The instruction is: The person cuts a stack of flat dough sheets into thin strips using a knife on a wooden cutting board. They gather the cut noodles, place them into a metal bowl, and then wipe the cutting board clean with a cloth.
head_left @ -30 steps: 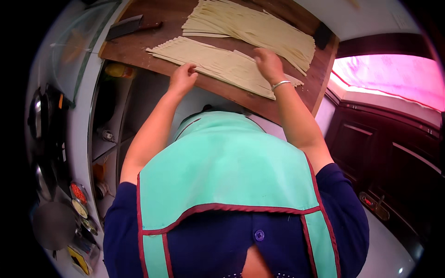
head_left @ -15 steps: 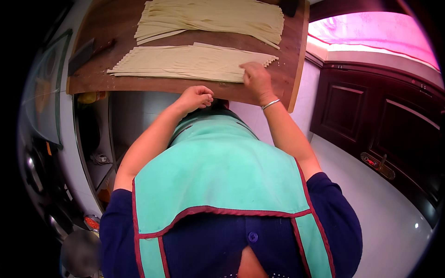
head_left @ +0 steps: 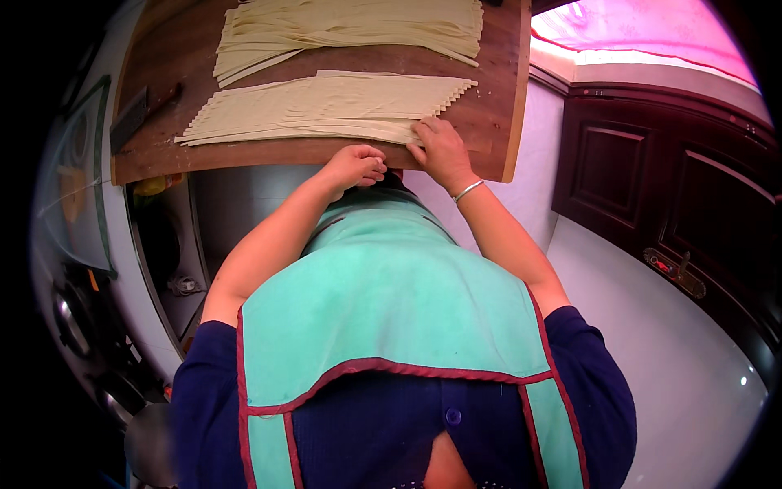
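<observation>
Two flat rows of pale cut dough noodles lie on a brown wooden board. At the right end of the near row of noodles (head_left: 318, 110), my right hand (head_left: 446, 155) has its thumb and fingers closed about the ends of the front strips. A silver bangle circles that wrist. My left hand (head_left: 356, 167) hangs by the board's front edge with loosely curled fingers; nothing shows in them. Behind is the far row of noodles (head_left: 350, 33), its strips slightly uneven at the front.
A dark-bladed knife (head_left: 130, 119) lies at the left of the wooden board (head_left: 269, 157). Below the board is an open shelf (head_left: 183, 236) with items inside. To the right are a dark red wooden door (head_left: 607, 171) and a bright pink curtain (head_left: 652, 33). A teal apron (head_left: 391, 301) covers my front.
My right hand has come down and toward me onto the ends of the front strips. My left hand has shifted slightly right. The whole view has shifted a little.
</observation>
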A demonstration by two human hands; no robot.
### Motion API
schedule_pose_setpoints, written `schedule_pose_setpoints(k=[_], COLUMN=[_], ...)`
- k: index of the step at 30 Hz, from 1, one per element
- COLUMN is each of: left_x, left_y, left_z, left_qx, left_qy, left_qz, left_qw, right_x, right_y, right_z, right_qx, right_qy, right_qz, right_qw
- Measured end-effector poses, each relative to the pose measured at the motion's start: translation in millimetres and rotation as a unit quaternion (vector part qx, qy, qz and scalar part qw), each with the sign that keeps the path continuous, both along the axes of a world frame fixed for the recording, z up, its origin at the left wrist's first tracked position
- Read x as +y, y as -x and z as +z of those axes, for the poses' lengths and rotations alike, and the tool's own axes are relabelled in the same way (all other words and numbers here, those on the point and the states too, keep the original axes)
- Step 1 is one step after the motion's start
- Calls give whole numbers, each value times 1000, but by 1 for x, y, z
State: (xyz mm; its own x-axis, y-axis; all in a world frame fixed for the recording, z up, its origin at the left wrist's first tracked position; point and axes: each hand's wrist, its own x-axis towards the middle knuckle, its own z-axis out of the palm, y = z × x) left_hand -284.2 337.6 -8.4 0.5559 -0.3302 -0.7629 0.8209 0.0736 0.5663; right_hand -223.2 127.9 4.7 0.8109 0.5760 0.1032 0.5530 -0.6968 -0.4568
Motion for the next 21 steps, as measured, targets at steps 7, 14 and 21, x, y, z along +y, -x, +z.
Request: schedule_pose_setpoints(k=[7, 14, 21], left_x=[-9, -28, -46], left_y=[-2, -11, 4], left_z=[-1, -2, 12], left_qx=[73, 98, 97], left_qy=[105, 112, 29], left_qz=[102, 139, 236], left_qw=[987, 979, 966], right_x=[-4, -12, -52], right_y=[4, -17, -98], right_z=[5, 8, -1], right_qx=[48, -46, -89], right_qy=[32, 18, -30], right_qz=[30, 47, -72], right_qw=[998, 998, 993])
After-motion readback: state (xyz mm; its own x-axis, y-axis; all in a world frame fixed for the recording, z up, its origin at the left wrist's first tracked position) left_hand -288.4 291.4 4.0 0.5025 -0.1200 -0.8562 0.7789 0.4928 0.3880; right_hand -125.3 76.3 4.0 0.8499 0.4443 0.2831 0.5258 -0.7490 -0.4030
